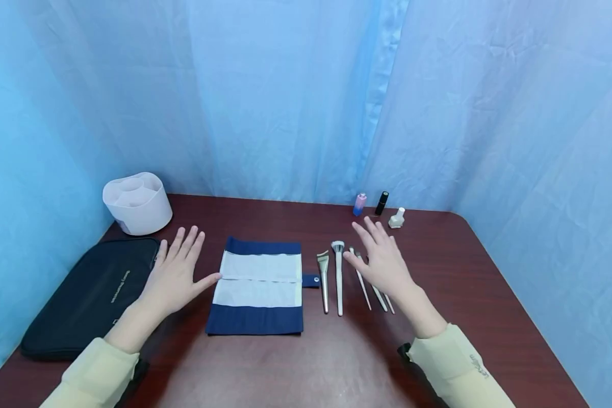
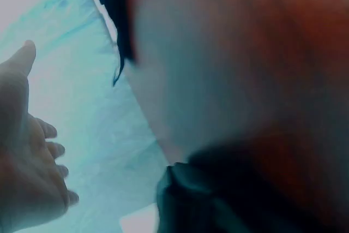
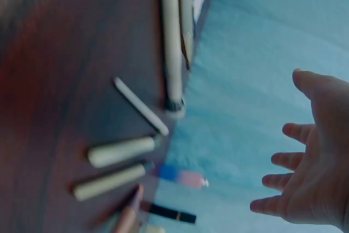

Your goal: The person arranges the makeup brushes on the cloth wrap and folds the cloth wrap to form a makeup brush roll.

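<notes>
Dark red-brown wooden table [image 1: 489,294], blue curtain walls [image 1: 285,96] all round. Navy-white fabric roll [image 1: 257,286] mid-table; left hand [image 1: 175,275], right hand [image 1: 382,260] either side, fingers spread, holding nothing.

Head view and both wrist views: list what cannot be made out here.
- Thin brushes by the right hand: head view, the hand covers part of them, so their count is unclear.
- Printing on the black case: head view, too small to read.
- Organizer contents: head view, hidden by its walls.
- Table: left wrist view, blurred.
- Small bottles: right wrist view, blurred, labels unreadable.
</notes>
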A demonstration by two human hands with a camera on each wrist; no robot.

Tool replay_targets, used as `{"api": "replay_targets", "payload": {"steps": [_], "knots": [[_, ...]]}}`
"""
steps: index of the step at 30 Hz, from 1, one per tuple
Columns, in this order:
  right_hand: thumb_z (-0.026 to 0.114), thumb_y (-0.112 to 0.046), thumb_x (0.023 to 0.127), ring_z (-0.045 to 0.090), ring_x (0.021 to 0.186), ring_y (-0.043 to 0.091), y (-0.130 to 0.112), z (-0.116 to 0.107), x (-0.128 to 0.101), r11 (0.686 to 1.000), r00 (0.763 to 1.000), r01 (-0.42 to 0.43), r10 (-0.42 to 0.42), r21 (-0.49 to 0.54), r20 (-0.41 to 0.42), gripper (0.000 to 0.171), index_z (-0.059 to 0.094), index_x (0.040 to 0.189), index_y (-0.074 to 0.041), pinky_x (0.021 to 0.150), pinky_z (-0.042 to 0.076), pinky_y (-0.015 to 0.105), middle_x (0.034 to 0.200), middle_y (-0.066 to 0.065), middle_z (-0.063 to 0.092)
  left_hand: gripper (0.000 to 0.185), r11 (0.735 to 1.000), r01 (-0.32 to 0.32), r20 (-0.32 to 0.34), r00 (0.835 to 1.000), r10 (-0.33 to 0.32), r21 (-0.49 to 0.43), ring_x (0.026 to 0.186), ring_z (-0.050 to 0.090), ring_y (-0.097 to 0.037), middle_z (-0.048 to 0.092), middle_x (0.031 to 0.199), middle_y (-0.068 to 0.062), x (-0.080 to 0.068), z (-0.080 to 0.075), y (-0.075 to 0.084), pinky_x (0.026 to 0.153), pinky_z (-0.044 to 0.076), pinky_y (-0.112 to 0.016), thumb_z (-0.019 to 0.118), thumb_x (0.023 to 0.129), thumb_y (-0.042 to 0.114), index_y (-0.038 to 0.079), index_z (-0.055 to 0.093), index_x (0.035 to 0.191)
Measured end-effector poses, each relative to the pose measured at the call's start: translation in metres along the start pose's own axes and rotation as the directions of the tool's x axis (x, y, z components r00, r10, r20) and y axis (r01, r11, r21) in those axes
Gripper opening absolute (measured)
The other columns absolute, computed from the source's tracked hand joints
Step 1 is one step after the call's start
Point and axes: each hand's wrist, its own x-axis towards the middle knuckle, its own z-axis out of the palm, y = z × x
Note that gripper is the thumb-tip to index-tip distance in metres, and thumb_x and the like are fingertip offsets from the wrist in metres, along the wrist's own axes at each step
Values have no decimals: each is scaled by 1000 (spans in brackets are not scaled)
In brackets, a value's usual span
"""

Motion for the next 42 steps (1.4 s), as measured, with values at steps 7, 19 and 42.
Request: {"api": "replay_targets", "payload": {"steps": [7, 19, 42], "knots": [[60, -47, 89, 20, 142, 34, -12, 29, 3, 994, 995, 0, -10, 111, 96, 72, 31, 149, -20, 105, 30, 58, 155, 12, 25, 97, 992, -70, 113, 990, 82, -103, 145, 4, -36, 14, 157, -17, -10, 13, -1, 112, 7, -60, 64, 83, 52, 5, 15, 151], [67, -41, 86, 37, 133, 39, -4, 54, 12, 985, 967, 78, -113, 155, 228, 68, 42, 143, -12, 104, 34, 57, 145, 16, 41, 96, 966, -148, 297, 932, 209, -214, 143, 10, -39, 19, 156, -15, -12, 9, -9, 110, 12, -61, 69, 80, 50, 4, 23, 149], [77, -26, 78, 62, 86, 13, 5, 73, 51, 948, 950, 62, -152, 313, 272, 28, 72, 102, -11, 76, 52, 34, 93, -2, 69, 96, 962, -182, 411, 876, 253, -204, 134, 34, -36, 35, 149, -15, -6, 13, -14, 103, 34, -58, 70, 73, 61, 3, 38, 143]]}}
